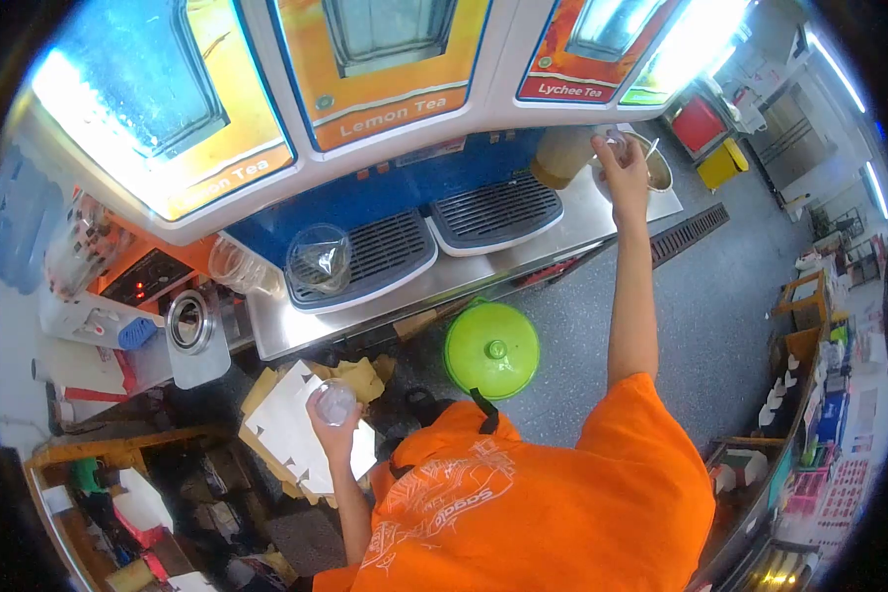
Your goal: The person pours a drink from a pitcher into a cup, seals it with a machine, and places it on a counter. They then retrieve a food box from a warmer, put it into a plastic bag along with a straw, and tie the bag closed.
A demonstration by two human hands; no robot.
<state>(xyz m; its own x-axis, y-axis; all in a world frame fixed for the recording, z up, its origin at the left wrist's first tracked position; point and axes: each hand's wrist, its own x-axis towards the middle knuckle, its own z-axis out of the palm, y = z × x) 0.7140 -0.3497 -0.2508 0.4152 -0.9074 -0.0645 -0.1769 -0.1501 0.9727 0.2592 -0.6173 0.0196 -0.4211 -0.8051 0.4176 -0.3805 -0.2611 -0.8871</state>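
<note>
My left hand is wrapped round a clear plastic cup, low on the left above a sheet of white card. My right arm reaches to the far right end of the steel counter. There my right hand has its fingers bent together at the top; a small clear thing shows at the fingertips, too small to name. Just left of these fingers is a brownish container. A round pot with a light handle in it stands right behind the hand. One clear plastic container sits on the left drip tray.
The drink dispenser with lit tea panels runs along the back. Below the counter is a green lidded bucket. Stacked clear cups and an orange machine are at left. Cardboard and white card lie lower left.
</note>
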